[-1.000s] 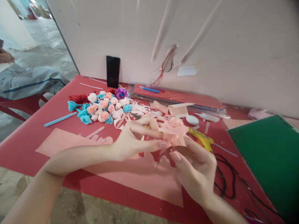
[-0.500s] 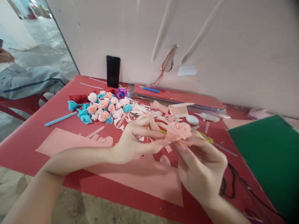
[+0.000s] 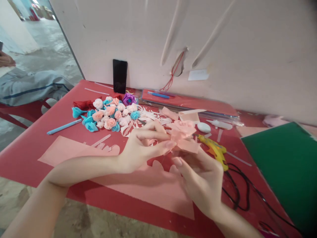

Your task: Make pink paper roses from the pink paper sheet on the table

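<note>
A pink paper flower [image 3: 183, 135] is held just above the red table [image 3: 34, 145], between both my hands. My left hand [image 3: 145, 145] pinches its left side with thumb and fingertips. From below and to the right, my right hand [image 3: 200, 178] grips the flower's base, its thumb pointing up at the petals. A large sheet of pink paper [image 3: 138, 183] with scalloped cut-outs lies under my hands. The flower's underside is hidden by my fingers.
A heap of small paper roses [image 3: 109, 114] in pink, white, blue and purple lies at the back left. A yellow glue gun [image 3: 215, 151] with a black cord [image 3: 237, 191] lies right of my hands. A green board [image 3: 284, 172], a blue pen [image 3: 64, 126], a black phone [image 3: 120, 76] and a person's sleeve [image 3: 29, 86] are around.
The flower has been turned and shifted slightly left between my hands. My right hand dropped lower and its fingers re-gripped the base, uncovering the glue gun.
</note>
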{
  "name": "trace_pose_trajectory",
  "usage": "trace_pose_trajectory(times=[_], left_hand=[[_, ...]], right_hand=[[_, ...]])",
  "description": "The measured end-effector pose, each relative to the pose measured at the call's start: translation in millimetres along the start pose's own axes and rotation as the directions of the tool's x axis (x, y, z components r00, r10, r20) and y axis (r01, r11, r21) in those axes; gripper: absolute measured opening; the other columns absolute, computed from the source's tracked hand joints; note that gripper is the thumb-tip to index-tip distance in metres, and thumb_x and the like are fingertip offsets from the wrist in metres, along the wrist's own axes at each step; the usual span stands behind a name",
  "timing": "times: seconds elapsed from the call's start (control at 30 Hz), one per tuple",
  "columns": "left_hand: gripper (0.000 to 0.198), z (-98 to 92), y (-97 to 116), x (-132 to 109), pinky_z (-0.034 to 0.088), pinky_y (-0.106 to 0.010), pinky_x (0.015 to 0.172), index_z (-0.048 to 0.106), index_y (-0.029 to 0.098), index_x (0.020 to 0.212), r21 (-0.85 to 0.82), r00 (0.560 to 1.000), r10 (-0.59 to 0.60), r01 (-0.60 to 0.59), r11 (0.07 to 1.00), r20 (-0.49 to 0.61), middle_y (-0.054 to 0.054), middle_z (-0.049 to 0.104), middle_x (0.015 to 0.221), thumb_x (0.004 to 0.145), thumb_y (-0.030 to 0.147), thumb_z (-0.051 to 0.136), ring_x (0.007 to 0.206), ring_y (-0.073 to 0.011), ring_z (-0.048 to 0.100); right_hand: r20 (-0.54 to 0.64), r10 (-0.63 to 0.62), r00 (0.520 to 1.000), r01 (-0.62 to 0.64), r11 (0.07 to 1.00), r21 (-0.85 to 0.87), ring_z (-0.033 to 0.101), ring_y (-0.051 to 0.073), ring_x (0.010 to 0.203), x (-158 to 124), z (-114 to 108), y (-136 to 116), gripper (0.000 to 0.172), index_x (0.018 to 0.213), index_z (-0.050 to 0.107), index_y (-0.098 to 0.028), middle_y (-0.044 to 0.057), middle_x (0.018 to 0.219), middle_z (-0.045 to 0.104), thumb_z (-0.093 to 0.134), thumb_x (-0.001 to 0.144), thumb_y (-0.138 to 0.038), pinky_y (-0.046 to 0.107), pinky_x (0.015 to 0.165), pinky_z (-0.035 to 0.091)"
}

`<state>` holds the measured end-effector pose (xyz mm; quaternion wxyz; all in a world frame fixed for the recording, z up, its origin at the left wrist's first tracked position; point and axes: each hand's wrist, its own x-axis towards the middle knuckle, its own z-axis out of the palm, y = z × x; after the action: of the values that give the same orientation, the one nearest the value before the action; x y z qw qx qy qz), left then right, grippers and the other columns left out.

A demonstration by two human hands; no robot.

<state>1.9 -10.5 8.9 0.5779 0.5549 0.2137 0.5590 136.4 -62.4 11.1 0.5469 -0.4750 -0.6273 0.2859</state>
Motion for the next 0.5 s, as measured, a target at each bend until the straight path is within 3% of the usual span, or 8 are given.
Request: trace_pose_trajectory(times=[0.27,0.5], left_hand=[[0.008,1.7,0.5,-2.5,0.046,-0.025,0.059,0.069,0.019,0.059,-0.015,0.998,-0.058,0.058,0.998,-0.003,0.001,0.054,0.061,0.066,0.018,0.069,0.06,-0.0095,0.052],[0.008,1.3,1.7,-2.1,0.046,-0.027,0.06,0.068,0.019,0.058,0.008,1.0,-0.017,0.017,1.0,0.024,0.002,0.055,0.059,0.066,0.016,0.07,0.06,-0.0095,0.051]], right_hand=[[0.021,0.015,1.0,-0.013,0.996,-0.083,0.059,0.015,0.056,0.9,2.3,-2.0,0.018,0.062,0.064,-0.023,0.0,0.059,0.062,0.063,0.078,-0.03,0.03,0.057,0.052],[0.016,0.037,0.999,-0.036,0.998,-0.045,0.061,0.014,0.055,-2.8,4.5,-1.9,0.007,0.08,0.069,-0.023,-0.001,0.063,0.067,0.062,0.078,-0.024,0.026,0.054,0.052]])
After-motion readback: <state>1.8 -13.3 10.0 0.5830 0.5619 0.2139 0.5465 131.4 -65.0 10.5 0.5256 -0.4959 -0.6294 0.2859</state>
